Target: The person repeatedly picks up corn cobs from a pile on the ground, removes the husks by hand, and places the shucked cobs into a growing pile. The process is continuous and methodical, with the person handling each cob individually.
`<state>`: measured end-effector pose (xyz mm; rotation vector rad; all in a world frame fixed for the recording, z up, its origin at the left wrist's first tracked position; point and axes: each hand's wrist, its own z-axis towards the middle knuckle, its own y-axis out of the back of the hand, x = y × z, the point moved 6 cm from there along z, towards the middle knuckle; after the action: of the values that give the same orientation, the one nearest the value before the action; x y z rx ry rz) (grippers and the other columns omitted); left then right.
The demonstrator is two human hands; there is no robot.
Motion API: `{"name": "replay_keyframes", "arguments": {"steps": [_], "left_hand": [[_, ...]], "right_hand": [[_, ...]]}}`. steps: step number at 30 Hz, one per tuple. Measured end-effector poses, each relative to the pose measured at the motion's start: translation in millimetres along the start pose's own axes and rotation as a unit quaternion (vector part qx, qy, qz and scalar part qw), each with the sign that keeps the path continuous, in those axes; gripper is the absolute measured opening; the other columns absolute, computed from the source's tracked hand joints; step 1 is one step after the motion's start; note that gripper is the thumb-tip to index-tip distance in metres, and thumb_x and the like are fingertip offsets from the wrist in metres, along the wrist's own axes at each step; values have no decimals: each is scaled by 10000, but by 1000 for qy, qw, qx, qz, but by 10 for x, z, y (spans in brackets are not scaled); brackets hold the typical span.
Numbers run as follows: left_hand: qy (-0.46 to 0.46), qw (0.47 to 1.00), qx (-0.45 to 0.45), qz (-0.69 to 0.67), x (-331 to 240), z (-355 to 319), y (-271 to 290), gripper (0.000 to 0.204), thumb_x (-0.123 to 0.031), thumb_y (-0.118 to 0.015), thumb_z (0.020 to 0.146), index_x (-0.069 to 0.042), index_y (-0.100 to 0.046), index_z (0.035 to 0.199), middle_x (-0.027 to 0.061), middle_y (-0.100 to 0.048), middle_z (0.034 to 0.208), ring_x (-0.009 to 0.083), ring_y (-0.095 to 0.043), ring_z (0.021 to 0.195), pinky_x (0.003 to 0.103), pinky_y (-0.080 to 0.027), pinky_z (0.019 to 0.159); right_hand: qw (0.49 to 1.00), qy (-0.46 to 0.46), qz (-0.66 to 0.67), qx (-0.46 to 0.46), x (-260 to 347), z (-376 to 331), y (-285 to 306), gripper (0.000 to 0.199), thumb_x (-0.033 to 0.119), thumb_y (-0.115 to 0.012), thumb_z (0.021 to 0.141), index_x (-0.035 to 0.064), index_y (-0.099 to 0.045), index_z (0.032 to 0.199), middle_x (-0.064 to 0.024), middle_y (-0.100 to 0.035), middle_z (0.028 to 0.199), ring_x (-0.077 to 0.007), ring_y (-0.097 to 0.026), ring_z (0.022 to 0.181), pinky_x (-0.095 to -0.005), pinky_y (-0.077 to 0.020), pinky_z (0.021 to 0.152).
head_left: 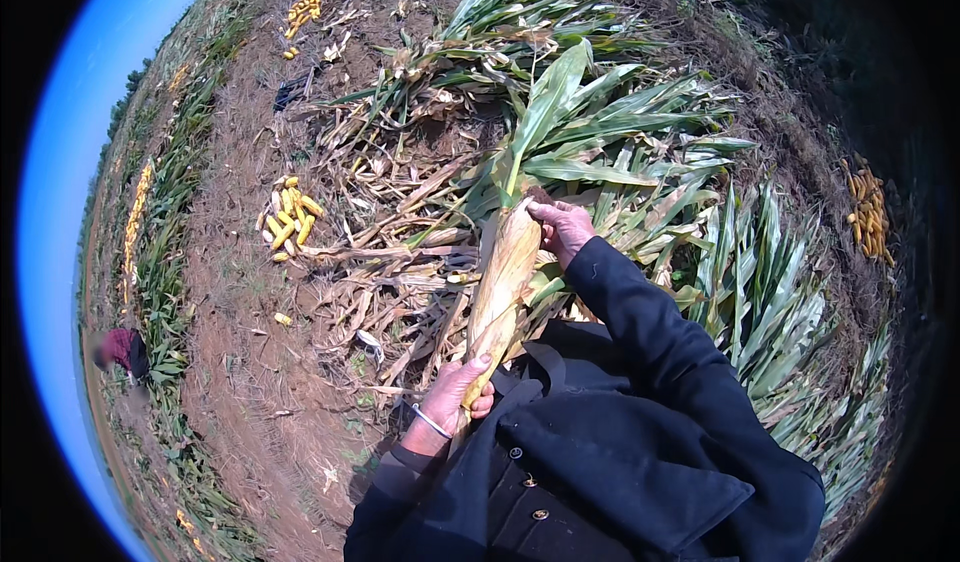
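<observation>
A long ear of corn in its pale dry husk (503,287) slants across the middle in front of my dark coat. My left hand (455,402), with a white band at its wrist, is wrapped round the lower end of the ear. At the upper end my right hand (565,227) pinches the husk close to the dark silk. A green leaf (553,92) rises from that same end. Cut corn stalks with green and dry leaves (620,152) lie right behind the ear.
A pile of husked yellow ears (288,220) sits on the soil to the left, with one loose ear (283,319) below it. More ears (308,7) lie far off, others (868,212) at right. A person (122,350) is at the far left.
</observation>
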<state>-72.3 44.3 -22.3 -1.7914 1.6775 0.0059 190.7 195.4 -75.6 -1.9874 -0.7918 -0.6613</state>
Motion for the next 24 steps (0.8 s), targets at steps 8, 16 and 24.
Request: {"name": "replay_keyframes", "arguments": {"steps": [8,16,24], "left_hand": [[21,1000,0,-2,128,52,-12,268,-244,-707,915,-30,-557,973,82,-568,658,127,-506,447,219,-382,376],[27,999,-19,-21,215,125,88,257,-209,-731,897,-33,-557,970,74,-563,676,133,-514,471,232,-395,380],[41,996,-29,-69,246,170,167,252,-238,-733,893,-49,-568,925,71,-534,643,145,-452,418,236,-356,370]], "right_hand": [[998,17,-44,-50,123,-76,51,239,36,-779,764,-6,-626,943,-56,-621,718,-98,-500,441,-229,-332,373],[995,40,-94,3,198,-61,-73,119,39,-730,808,-2,-656,891,-44,-631,689,-87,-495,450,-236,-350,410],[802,324,-465,189,184,-748,-749,195,93,-736,781,-10,-619,898,-183,-606,752,-325,-630,718,-395,-495,677]]}}
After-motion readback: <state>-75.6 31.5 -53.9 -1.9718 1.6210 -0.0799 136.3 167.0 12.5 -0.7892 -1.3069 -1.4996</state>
